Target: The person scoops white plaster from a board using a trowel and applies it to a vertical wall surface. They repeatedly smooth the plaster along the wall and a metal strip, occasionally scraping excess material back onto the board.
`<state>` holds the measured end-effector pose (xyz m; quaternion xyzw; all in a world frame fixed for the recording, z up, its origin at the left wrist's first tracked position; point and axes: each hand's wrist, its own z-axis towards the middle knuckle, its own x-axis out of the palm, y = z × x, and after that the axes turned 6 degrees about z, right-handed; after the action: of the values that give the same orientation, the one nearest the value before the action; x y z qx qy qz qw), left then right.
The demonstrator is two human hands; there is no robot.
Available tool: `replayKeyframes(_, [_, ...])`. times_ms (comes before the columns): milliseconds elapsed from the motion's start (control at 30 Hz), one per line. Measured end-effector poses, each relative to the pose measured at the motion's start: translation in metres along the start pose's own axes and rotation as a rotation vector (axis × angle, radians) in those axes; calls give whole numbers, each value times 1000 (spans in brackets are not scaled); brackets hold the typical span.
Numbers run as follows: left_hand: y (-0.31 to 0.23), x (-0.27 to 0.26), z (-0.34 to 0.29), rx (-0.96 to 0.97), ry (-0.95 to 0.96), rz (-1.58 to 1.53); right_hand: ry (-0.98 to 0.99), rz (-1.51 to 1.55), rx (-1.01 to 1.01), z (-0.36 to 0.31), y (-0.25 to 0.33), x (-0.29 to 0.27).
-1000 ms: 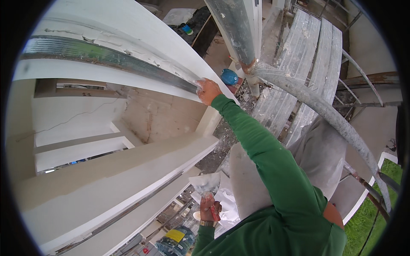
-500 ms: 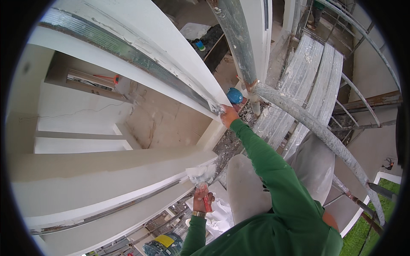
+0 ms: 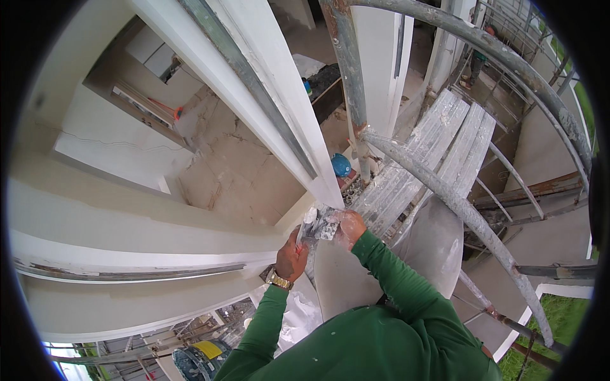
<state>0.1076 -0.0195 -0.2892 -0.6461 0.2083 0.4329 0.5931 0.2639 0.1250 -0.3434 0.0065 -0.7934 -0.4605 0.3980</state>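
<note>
My left hand [image 3: 291,258], a metal-band watch on its wrist, is closed round the red handle of a putty knife [image 3: 307,227]. White putty [image 3: 311,216] clings to the upper part of that blade. Close beside it, my right hand [image 3: 350,229] grips a second flat, putty-smeared blade [image 3: 328,227], which looks like a scraper; its handle is hidden by my fingers. The two blades meet or nearly meet above my knee. Just beyond them stands the lower end of a white frame [image 3: 325,185] with a grey metal track [image 3: 279,120] along it.
Scaffold planks [image 3: 432,143] stretch ahead on the right, crossed by a curved metal pipe [image 3: 438,181]. A blue helmet [image 3: 341,165] lies past the frame. A bucket [image 3: 190,362] with a yellow label stands at lower left. A person [image 3: 475,60] is at the far right.
My right hand has come back from the frame's lower end toward my knees. My left hand has risen with the putty knife, bringing the two blades together. The view has shifted.
</note>
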Motion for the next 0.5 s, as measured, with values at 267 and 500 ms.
replayKeyframes(267, [35, 26, -60, -483, 252, -389, 34, 738, 40, 12, 39, 13])
replayKeyframes(500, [11, 38, -125, -1048, 1, -1473, -218, 346, -327, 162, -71, -69])
